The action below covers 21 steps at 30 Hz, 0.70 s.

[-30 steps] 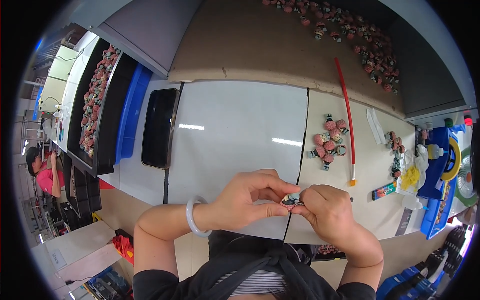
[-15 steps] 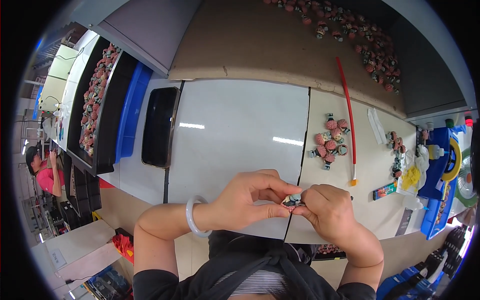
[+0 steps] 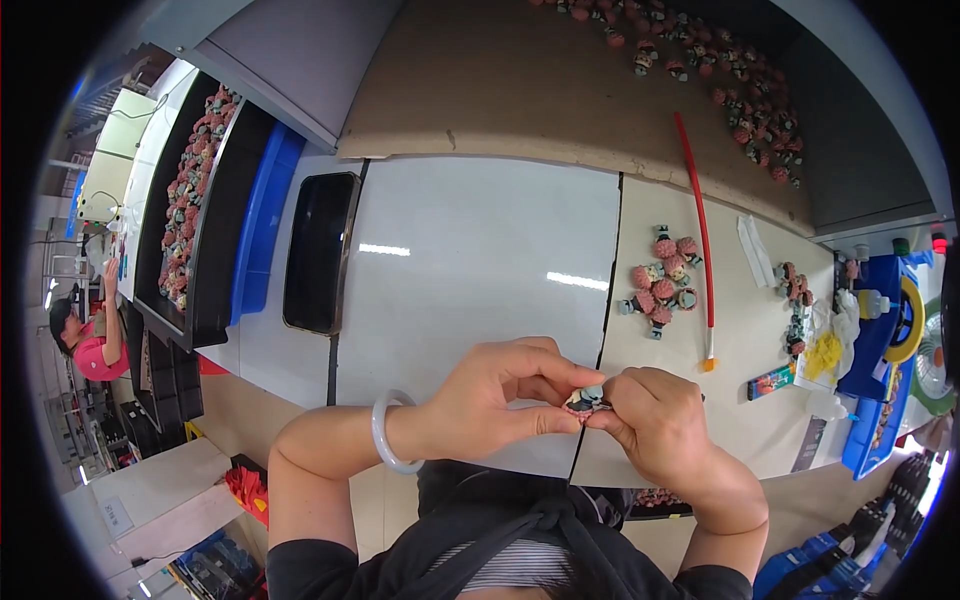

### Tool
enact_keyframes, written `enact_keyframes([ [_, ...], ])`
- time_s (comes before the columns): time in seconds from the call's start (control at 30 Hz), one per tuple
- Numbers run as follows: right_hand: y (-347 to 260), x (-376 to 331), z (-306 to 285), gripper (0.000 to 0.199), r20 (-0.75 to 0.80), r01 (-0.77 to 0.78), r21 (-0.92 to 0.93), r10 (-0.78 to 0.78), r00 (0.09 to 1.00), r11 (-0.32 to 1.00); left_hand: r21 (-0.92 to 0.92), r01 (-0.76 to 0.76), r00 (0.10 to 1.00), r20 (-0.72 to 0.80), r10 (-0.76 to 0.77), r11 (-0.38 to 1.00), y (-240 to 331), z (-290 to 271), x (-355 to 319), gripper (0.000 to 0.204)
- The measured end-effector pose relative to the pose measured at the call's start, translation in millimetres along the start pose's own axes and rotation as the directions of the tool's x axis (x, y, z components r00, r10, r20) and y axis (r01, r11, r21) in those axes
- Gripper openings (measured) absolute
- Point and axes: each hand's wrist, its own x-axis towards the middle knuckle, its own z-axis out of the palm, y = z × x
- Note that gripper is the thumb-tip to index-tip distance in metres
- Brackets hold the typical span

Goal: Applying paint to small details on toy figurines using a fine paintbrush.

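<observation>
My left hand (image 3: 510, 390), a pale bangle on its wrist, pinches a small figurine (image 3: 582, 400) between thumb and fingertips, over the near part of the table. The figurine has pink, cream and blue-grey parts and lies tilted on its side. Against it, my right hand (image 3: 650, 415) is closed, thumb and bent fingers meeting at the figurine's right side. A thin dark bit shows by those fingertips, and what the fist holds is mostly hidden. Farther off to the right lies a cluster of similar pink-headed figurines (image 3: 662, 288).
Right of the cluster lies a red-handled brush (image 3: 702, 240). A black phone (image 3: 320, 255) lies left, beside a blue bin (image 3: 268, 225) and a black tray (image 3: 220, 215) of figurines. More figurines (image 3: 755, 115) fill the far shelf. A yellow tape roll (image 3: 908, 318) is at right.
My hands and the figurine stay in almost the same place. At the far left, a person in a pink top has shifted and raised an arm.
</observation>
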Motion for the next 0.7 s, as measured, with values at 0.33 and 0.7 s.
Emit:
enact_keyframes([
  [0.33,-0.3,0.7,-2.5,0.027,0.008,-0.001,-0.031,0.001,1.000,1.000,-0.008,-0.011,1.000,0.007,0.011,1.000,-1.1,-0.2,0.1,0.036],
  [0.7,0.7,1.0,-6.6,0.035,-0.072,0.013,-0.057,-0.017,0.997,0.998,-0.065,0.089,0.995,0.057,-0.085,0.994,-0.7,-2.1,-1.2,0.034],
])
